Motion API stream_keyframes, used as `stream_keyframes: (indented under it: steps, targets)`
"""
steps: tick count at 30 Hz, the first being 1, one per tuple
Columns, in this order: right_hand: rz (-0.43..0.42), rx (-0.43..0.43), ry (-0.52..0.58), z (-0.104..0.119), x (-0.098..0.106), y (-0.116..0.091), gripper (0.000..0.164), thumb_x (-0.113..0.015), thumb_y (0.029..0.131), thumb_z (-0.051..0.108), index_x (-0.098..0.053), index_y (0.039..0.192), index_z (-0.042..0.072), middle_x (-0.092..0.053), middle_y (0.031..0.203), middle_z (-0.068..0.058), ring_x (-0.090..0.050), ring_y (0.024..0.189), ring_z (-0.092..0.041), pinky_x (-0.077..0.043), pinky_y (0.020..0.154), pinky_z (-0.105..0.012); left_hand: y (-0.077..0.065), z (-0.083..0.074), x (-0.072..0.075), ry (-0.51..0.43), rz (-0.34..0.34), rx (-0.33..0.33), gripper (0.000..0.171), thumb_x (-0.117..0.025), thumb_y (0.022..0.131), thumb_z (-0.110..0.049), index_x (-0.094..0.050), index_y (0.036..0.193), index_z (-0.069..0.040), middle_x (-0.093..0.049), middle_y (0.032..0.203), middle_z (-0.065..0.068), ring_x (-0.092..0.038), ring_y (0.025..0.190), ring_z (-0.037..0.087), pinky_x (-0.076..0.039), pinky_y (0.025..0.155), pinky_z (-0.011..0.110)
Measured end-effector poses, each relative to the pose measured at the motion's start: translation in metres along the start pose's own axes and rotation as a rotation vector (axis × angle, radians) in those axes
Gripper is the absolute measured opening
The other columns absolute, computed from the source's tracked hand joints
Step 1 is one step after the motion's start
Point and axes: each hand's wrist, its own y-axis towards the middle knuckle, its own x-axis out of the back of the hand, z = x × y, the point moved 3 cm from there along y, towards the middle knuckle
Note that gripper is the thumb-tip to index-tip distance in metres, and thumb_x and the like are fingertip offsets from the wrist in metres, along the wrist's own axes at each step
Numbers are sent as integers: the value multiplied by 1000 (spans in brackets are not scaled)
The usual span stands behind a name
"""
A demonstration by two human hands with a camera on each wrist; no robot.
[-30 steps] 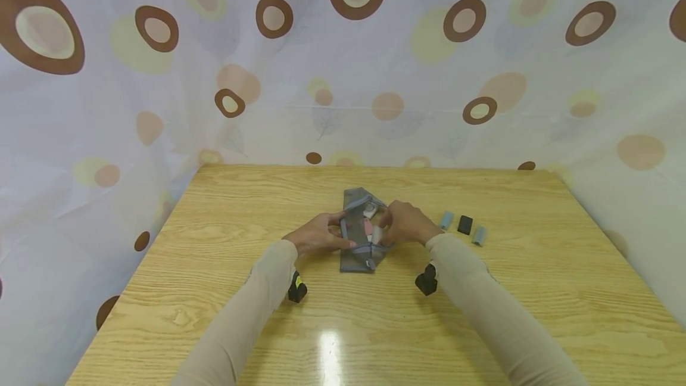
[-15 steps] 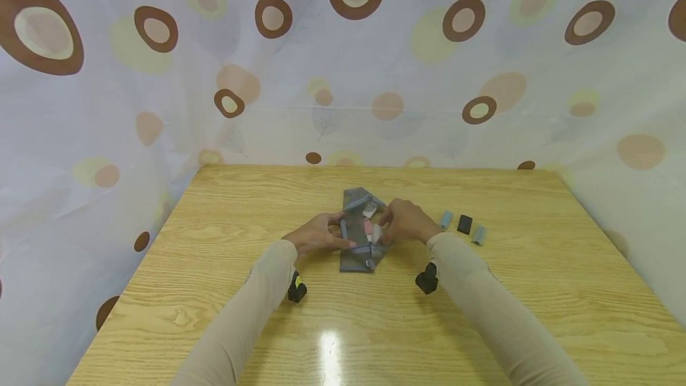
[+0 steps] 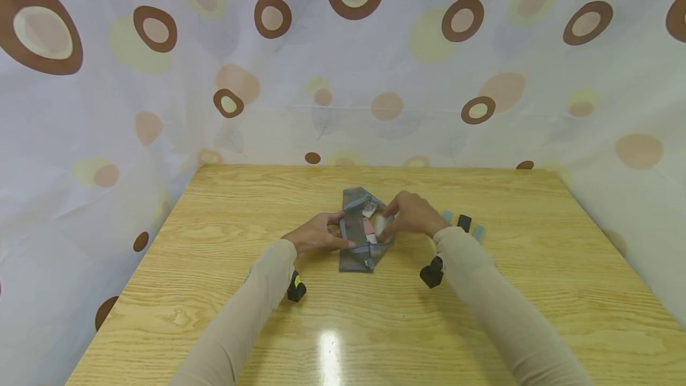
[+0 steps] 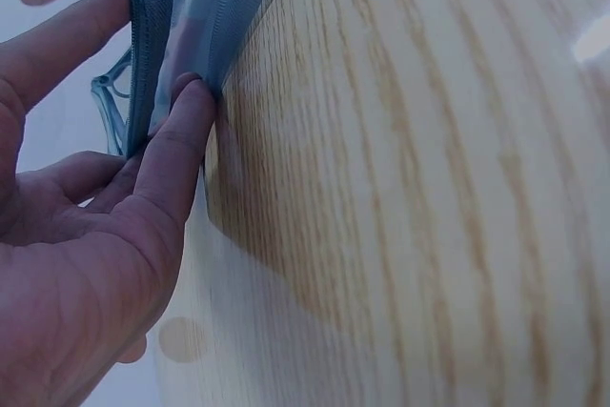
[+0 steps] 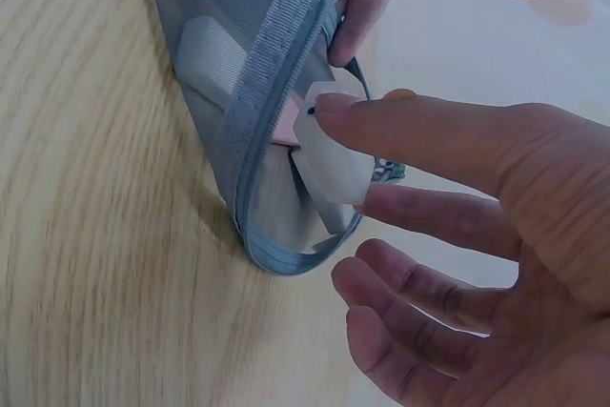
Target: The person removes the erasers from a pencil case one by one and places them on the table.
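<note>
Right hand (image 3: 411, 214) sits slightly higher and farther right than half a second ago, its sleeve (image 3: 474, 273) now hiding more of the small blue pieces (image 3: 479, 233). White sheeting (image 3: 343, 67) with brown, peach and yellow ovals rises behind and beside a glossy wood-grain table (image 3: 370, 314), which catches a bright glare (image 3: 329, 359). On it lies a grey mesh pouch (image 3: 355, 226), zip open, gripped at its edge by the left hand (image 3: 316, 234). At its mouth the right thumb and a finger pinch a whitish piece (image 5: 335, 161).

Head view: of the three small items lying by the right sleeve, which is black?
The middle item; its left neighbour and right neighbour are both pale bluish.
</note>
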Motion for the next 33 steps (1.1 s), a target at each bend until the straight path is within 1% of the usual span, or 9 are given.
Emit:
stream_keyframes:
  steps: [3, 6, 11, 14, 19, 23, 28, 33]
  targets:
    - [-3, 6, 1, -2, 4, -1, 49, -90, 77, 27, -75, 116, 1, -65, 131, -21, -56, 125, -46, -48, 101, -60, 1, 0, 0, -9, 4, -6, 94, -78, 89, -6, -18, 161, -3, -36, 156, 19, -55, 132, 33, -44, 110, 42]
    - [-15, 16, 3, -6, 8, -3, 49, -90, 77, 27, -75, 115, 0, -66, 129, -21, -56, 124, -47, -47, 101, -61, 1, 0, 0, -17, 7, -6, 95, -78, 88, -5, -18, 161, -4, -36, 156, 18, -55, 132, 34, -44, 110, 42]
    - [-24, 15, 17, -11, 15, -8, 50, -89, 77, 27, -75, 115, -2, -67, 127, -23, -59, 121, -46, -49, 99, -60, 1, 1, 0, -16, 9, -7, 95, -78, 88, -4, -18, 161, -3, -32, 159, 19, -52, 134, 35, -44, 110, 43]
    - [-29, 4, 24, -15, 19, -10, 51, -89, 78, 27, -73, 117, -2, -66, 127, -25, -58, 121, -46, -50, 99, -59, 1, 1, 0, -6, 3, -4, 95, -78, 88, -5, -18, 161, -3, -30, 160, 19, -51, 135, 35, -43, 111, 43]
    - [-37, -21, 46, -22, 23, -14, 52, -88, 79, 27, -72, 119, -3, -65, 129, -25, -57, 122, -47, -49, 99, -60, 0, 1, 0, 6, -11, 5, 95, -79, 88, -6, -19, 161, -4, -32, 160, 19, -49, 137, 36, -43, 111, 43]
    - [-44, -34, 49, -27, 28, -17, 51, -88, 80, 27, -72, 119, -2, -63, 130, -26, -57, 120, -47, -51, 96, -59, 0, 2, 0, 4, -17, 13, 94, -78, 89, -7, -18, 162, -4, -34, 159, 19, -47, 138, 36, -45, 110, 42]
    - [-44, -51, 63, -34, 33, -23, 53, -87, 81, 26, -71, 121, -4, -61, 132, -29, -59, 118, -48, -57, 87, -55, 1, 3, 0, 0, -14, 14, 94, -79, 89, -8, -18, 162, -4, -34, 159, 19, -48, 138, 36, -46, 109, 42]
    - [-49, -49, 34, -42, 37, -27, 54, -86, 81, 28, -71, 121, -4, -62, 131, -28, -59, 119, -48, -53, 93, -59, 1, 2, 0, -10, -5, 10, 95, -79, 89, -8, -18, 162, -4, -38, 157, 16, -49, 137, 35, -45, 110, 42]
